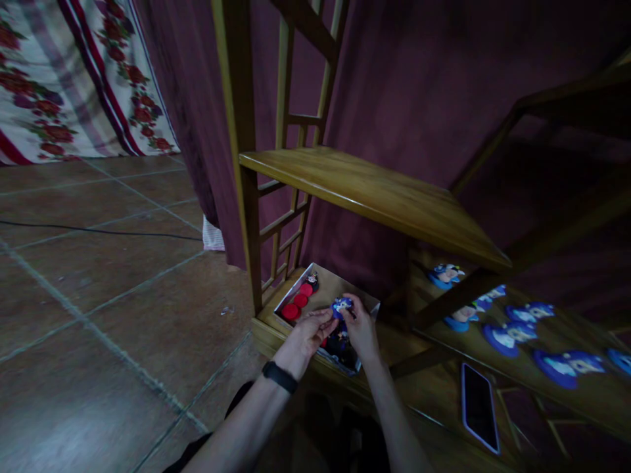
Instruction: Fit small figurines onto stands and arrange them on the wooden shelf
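Between my two hands is a small blue and white figurine, held just above an open cardboard box. My left hand, with a dark band on the wrist, pinches the figurine from the left. On the other side, the fingers of my right hand close on its right edge. Inside the box, red discs lie in a row along the left, with a dark figurine at the far corner. More dark pieces sit in the near part, partly hidden by my hands.
The box stands on the bottom board of a wooden shelf, below a higher board. At the right, several blue figurines stand on another board, near a phone. A cable crosses the tiled floor.
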Demonstrator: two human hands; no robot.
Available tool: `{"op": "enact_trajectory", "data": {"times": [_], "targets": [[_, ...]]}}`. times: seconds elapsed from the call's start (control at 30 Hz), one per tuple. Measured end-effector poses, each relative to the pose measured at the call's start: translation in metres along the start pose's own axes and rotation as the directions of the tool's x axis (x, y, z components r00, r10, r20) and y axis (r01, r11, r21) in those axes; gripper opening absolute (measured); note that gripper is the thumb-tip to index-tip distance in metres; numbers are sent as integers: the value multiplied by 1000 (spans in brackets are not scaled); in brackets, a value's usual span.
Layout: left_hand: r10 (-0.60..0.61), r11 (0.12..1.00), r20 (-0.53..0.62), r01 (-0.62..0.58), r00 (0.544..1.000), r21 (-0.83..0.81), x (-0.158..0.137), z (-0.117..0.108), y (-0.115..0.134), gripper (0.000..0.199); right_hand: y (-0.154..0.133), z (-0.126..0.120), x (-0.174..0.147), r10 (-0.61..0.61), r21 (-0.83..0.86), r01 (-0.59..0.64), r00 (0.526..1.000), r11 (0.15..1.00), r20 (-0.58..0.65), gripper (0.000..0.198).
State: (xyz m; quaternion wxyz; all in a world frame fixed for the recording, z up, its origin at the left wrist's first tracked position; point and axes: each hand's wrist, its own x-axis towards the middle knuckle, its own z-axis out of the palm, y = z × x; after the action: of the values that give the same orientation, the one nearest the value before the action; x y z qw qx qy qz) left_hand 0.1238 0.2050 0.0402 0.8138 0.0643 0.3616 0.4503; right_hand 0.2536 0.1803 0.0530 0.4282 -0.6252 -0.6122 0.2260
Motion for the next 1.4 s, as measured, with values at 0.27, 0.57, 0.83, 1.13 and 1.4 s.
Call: {"op": "enact_trajectory", "data": {"times": [0.27,0.57,0.83,1.13,1.4], "targets": [[-48,998,-43,49,998,29,-7,-3,4,8,-4,1,-4,-39,-13,40,999,999,37,32],[-6,1000,-41,6,999,8,-12,0,1,8,0,6,-4,-30,17,30,1000,999,-8,33],[-12,996,-35,15,999,92,-3,7,3,10,-1,3,-1,-81,-12,81,996,997,40,41],[-24,995,-7,25,1000,101,2,5,10,4,22,10,7,24,234,-28,1000,972,20,39],[48,987,-22,-44,999,157,-1,6,15,4,22,13,7,48,286,-58,998,956,39,30]]}}
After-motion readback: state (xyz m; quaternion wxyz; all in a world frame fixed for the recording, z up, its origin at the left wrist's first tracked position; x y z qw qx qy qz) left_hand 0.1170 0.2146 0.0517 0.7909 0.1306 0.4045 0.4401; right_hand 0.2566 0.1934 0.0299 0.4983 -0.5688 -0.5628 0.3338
